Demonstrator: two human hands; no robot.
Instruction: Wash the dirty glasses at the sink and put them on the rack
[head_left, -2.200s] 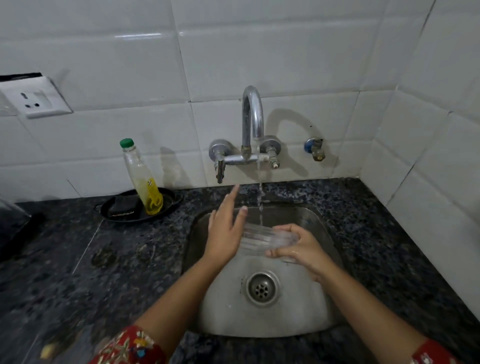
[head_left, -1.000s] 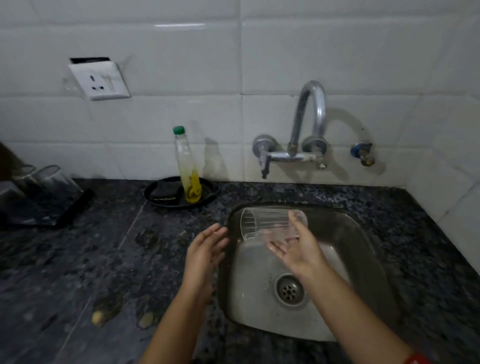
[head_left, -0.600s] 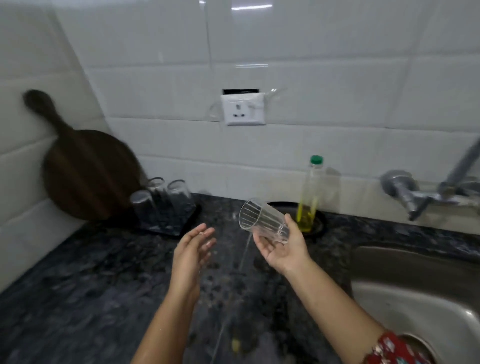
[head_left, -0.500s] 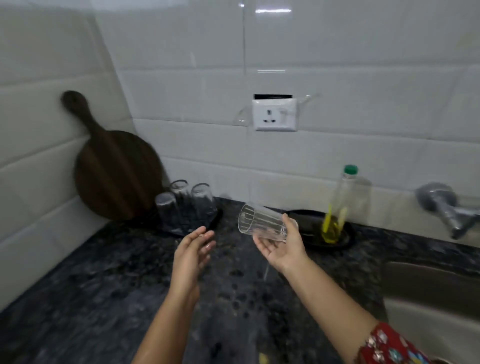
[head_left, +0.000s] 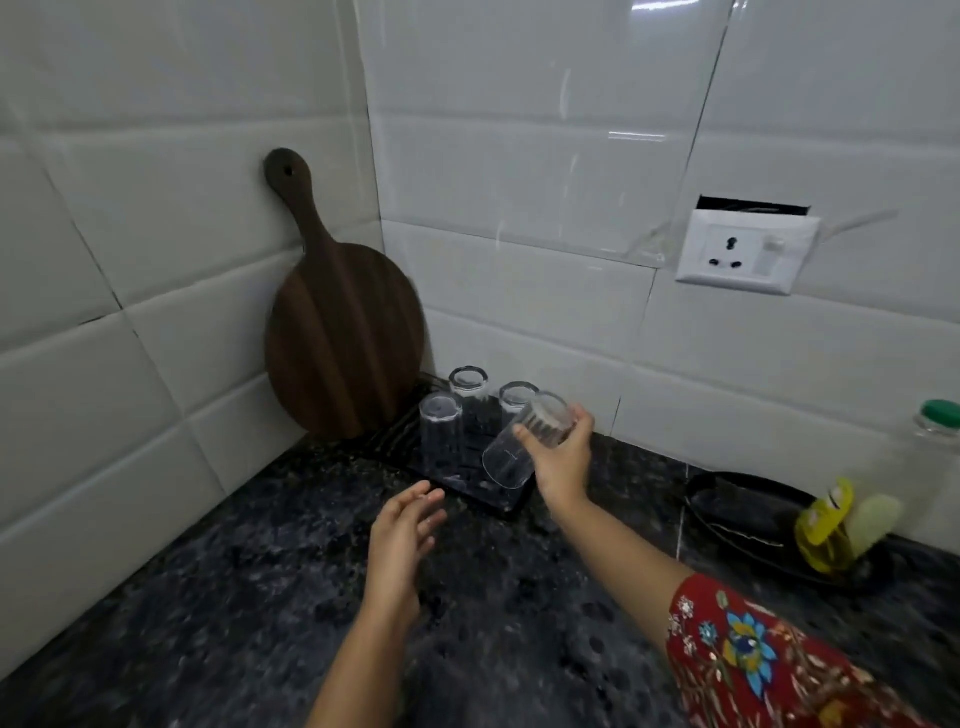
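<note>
The right hand (head_left: 563, 460) grips a clear glass (head_left: 522, 449), tipped mouth-down just over the black rack (head_left: 511, 501) with 3 glasses (head_left: 440, 431). The left hand (head_left: 402, 530) is spread, holding nothing. Next: set it down softly.

Red right sleeve (head_left: 753, 660), floral print in blue, yellow, white

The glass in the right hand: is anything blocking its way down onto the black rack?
Nothing visible does. The right hand holds the glass tilted, mouth down, over the near corner of the rack. Three upturned glasses stand behind and to the left of that spot, and the open left hand is off the rack.
</note>
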